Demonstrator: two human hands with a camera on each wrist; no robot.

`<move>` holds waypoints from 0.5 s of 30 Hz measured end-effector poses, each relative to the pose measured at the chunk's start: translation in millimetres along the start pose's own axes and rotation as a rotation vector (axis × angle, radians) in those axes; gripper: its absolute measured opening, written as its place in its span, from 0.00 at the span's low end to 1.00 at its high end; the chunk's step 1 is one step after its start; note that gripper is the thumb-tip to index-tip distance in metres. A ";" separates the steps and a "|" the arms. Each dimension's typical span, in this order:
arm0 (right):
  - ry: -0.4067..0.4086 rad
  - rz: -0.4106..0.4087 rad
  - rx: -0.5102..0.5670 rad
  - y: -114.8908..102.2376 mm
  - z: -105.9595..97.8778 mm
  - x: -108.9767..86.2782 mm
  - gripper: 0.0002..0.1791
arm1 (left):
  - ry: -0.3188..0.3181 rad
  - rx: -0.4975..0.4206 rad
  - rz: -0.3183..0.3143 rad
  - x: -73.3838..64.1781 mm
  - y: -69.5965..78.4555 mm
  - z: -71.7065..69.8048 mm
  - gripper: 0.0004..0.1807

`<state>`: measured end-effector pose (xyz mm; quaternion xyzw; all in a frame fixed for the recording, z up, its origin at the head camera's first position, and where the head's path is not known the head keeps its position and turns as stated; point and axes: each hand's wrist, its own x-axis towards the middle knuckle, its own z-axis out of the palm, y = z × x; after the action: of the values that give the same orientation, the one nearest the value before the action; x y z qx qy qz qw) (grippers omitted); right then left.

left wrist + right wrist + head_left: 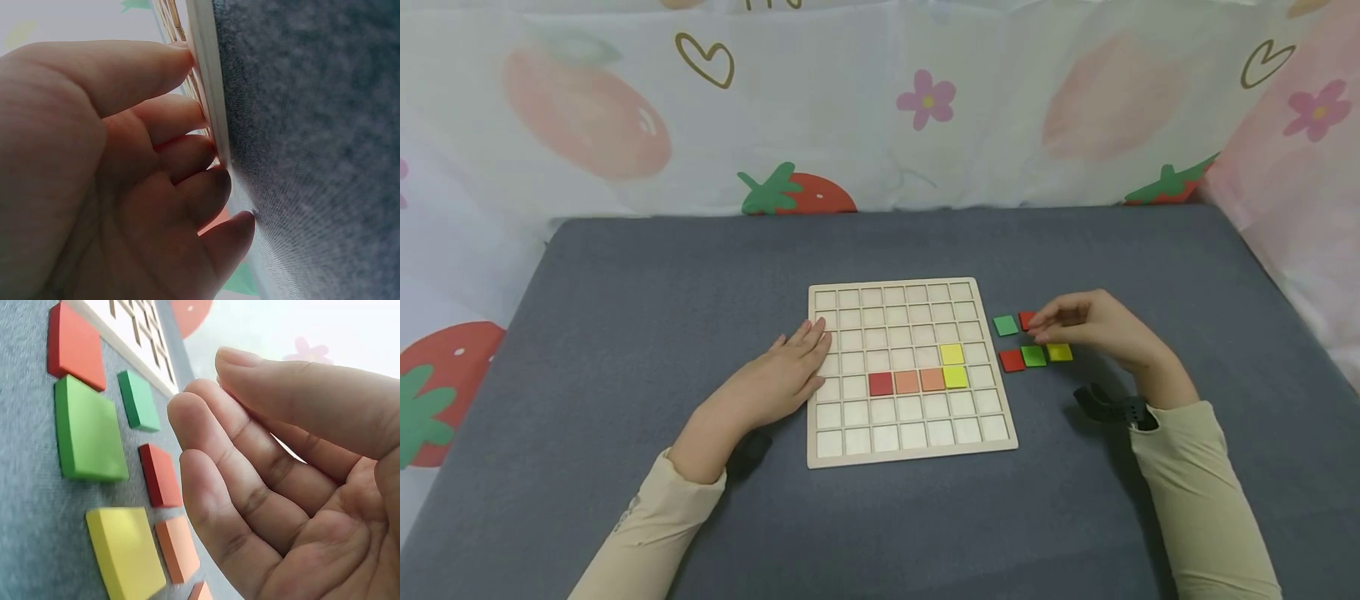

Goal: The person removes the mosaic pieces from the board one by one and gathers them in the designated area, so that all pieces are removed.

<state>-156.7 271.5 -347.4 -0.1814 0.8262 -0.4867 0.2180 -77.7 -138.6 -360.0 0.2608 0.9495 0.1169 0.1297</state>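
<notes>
My left hand [782,375] rests on the left rim of a pale wooden grid board [913,457], fingers fairly straight. In the left wrist view its fingertips [215,184] touch the board's edge. My right hand [1093,325] hovers over the small square tiles right of the board, fingers loosely bent and nothing visible between them. Beside it lie a red tile [162,476], a yellow tile [128,550], a light green tile [92,431] and an orange tile [179,549]. The head view hides the orange tile behind the hand.
In the board's cells sit a dark red tile [881,384], two orange tiles [907,382] side by side and two yellow tiles [952,354]. Another red tile [1012,361] and a darker green tile [1005,326] lie near the board's right edge. A grey cloth [662,275] covers the table.
</notes>
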 end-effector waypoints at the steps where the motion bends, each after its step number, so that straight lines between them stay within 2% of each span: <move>1: -0.002 -0.001 0.000 -0.7 0.5 1.0 0.14 | -0.002 0.000 -0.002 0.1 -0.1 0.0 0.30; 15: -0.053 -0.030 0.052 -18.6 16.3 14.5 0.12 | 0.011 -0.004 0.001 0.0 0.2 -0.8 0.30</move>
<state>-158.4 243.6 -340.6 -0.2009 0.8045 -0.5063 0.2369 -77.8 -138.5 -359.2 0.2606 0.9498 0.1202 0.1249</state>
